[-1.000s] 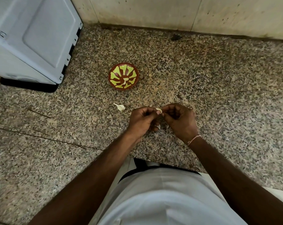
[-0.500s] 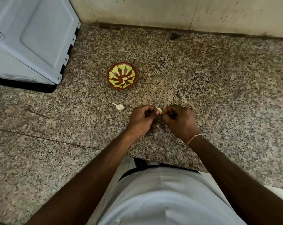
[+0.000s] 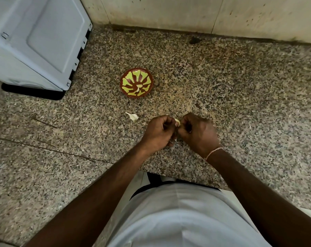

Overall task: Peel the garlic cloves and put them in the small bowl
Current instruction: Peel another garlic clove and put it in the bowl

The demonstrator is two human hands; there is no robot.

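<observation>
Two hands now closer together, both pinching one garlic clove; one small bowl.

Pale clove pinched above counter; another lies before patterned bowl.

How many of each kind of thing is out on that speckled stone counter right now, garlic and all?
Garlic cloves: 4. One pale clove pinched between the left hand and right hand, showing at; one unpeeled white clove lying on the granite counter; two peeled cloves inside the bowl.
Small red bowl with yellow-green pattern: 1.
Grey-white appliance: 1.
Total: 6.
</observation>
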